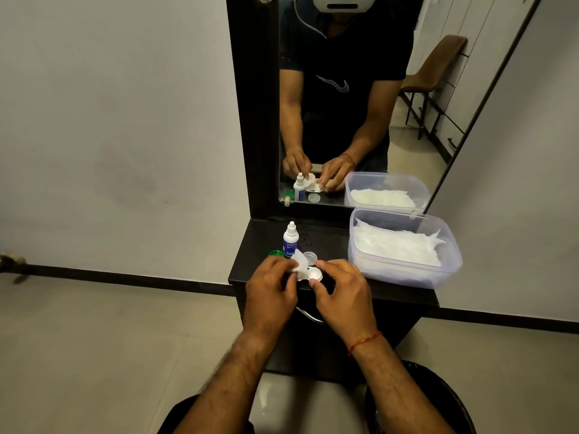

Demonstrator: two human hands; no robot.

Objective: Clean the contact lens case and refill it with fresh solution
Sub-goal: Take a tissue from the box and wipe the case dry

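A white contact lens case (314, 274) lies near the front edge of the black shelf (391, 292). My right hand (340, 292) pinches the case at its near right side. My left hand (271, 288) pinches a crumpled white tissue (299, 261) and holds it against the case's left well. Just behind the case lies a loose clear cap (310, 256). A green cap (275, 253) lies to the left of it. The small white solution bottle (291, 239) with a blue label stands upright behind them, capped.
A clear plastic tub (404, 270) of white tissues fills the right part of the shelf. A mirror (344, 104) rises at the back. A metal drawer handle (308, 314) sits below the shelf edge. A dark round bin (438, 399) stands at the lower right.
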